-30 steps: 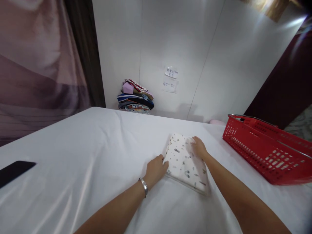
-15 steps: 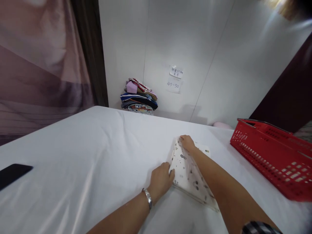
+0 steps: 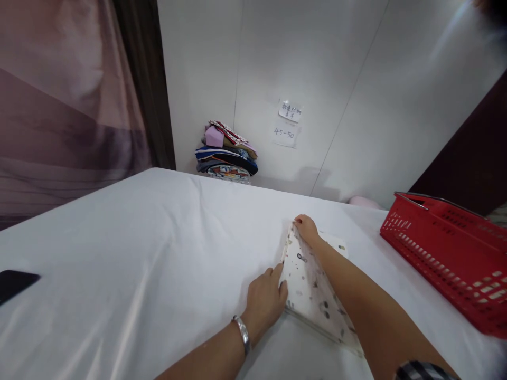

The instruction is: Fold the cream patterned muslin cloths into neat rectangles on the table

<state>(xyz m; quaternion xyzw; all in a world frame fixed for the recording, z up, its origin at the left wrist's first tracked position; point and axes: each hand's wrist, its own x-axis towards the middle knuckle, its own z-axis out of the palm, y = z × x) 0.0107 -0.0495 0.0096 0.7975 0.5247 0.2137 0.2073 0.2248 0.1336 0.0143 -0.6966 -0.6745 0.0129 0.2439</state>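
A folded white cloth with small dark prints lies on the white-covered table, right of centre. My left hand, a silver bracelet on its wrist, presses against the cloth's near left edge with fingers curled. My right hand rests on the far left corner of the cloth, fingers down on it, and my forearm lies across the cloth and hides much of its right side. Whether either hand pinches the fabric I cannot tell.
A red plastic basket stands at the right of the table. A stack of folded colourful clothes sits against the white wall at the back, under two paper notes. A black phone lies at the left edge.
My right hand slid from the cloth's right side to its far left corner, forearm now across it. My left hand stayed at the near left edge. The view shifted slightly.
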